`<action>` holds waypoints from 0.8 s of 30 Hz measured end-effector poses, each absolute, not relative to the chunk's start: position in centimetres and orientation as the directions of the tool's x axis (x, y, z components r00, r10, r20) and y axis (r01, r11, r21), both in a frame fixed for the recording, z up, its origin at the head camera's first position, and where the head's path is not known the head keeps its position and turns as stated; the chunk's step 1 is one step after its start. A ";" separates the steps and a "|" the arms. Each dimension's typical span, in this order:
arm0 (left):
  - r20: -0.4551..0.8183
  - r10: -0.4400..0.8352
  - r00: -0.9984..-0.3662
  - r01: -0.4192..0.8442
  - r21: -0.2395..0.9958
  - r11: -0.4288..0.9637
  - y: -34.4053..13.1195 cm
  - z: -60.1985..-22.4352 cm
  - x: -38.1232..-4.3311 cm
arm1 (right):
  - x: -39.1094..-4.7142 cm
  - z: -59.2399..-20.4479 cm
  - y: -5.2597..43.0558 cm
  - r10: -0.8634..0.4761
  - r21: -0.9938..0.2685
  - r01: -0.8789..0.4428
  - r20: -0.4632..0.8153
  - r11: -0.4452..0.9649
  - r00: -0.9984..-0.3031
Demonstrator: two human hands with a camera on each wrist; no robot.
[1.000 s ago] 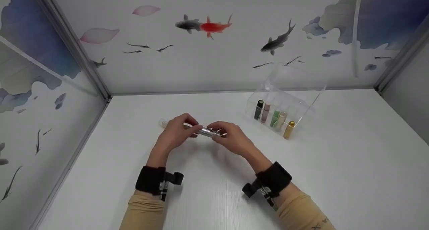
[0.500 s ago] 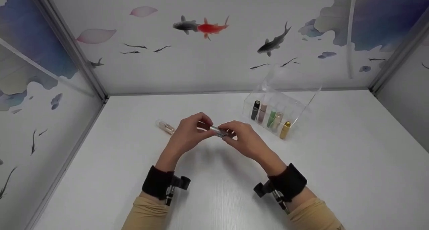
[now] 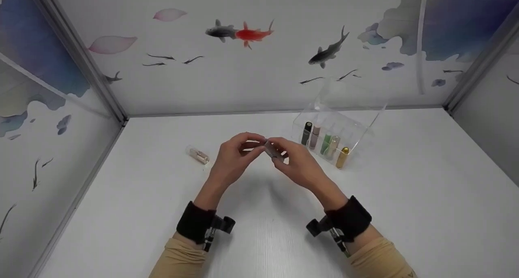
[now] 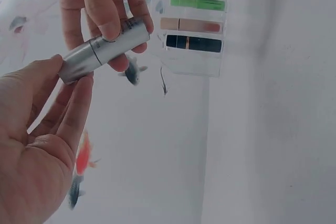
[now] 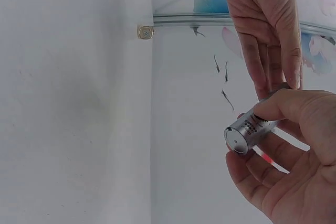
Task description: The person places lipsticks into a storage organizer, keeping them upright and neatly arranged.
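Observation:
Between both hands is a silver lipstick tube (image 4: 107, 51), held tilted above the white table (image 3: 259, 237). My left hand (image 3: 235, 158) pinches one end with thumb and fingers. My right hand (image 3: 298, 164) grips the other end, its thumb lying across the small dark print seen in the right wrist view. A thin seam rings the tube between the two grips, and the flat round end (image 5: 237, 140) faces the right wrist camera. Left of the hands, a clear tube with a pale gold inside (image 3: 198, 154) lies on the table.
Beyond my right hand stands a clear box (image 3: 359, 120), its lid raised. Along its front is a row of tubes: black (image 3: 307, 133), pink (image 3: 314, 137), green (image 3: 325, 144), clear (image 3: 333, 147) and gold (image 3: 342, 157). Printed walls close off the back and sides.
Both hands have moved right and slightly away from me with the silver lipstick tube, which now points more steeply. The clear tube, earlier mostly behind my left hand, is uncovered.

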State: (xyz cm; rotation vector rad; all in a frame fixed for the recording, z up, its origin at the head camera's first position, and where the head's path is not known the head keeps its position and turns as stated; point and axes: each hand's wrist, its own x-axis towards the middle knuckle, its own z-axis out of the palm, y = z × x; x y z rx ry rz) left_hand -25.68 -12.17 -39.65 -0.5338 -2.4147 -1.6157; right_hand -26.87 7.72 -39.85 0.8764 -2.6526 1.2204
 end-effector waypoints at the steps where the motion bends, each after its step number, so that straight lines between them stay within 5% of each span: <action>1: 0.360 0.189 -0.914 0.405 0.847 0.346 -12.1 -39.7 -25.7 | -26.9 -39.7 7.8 -0.459 -0.674 -0.534 0.312 0.510 -0.832; 12: 0.505 0.132 -0.853 0.520 0.797 0.307 -9.6 -39.5 -26.1 | -27.2 -38.9 9.0 -0.394 -0.713 -0.527 0.367 0.463 -0.843; 24: 0.479 0.047 -0.877 0.455 0.792 0.407 -6.9 -38.4 -27.5 | -28.3 -38.2 9.8 -0.295 -0.735 -0.504 0.409 0.453 -0.863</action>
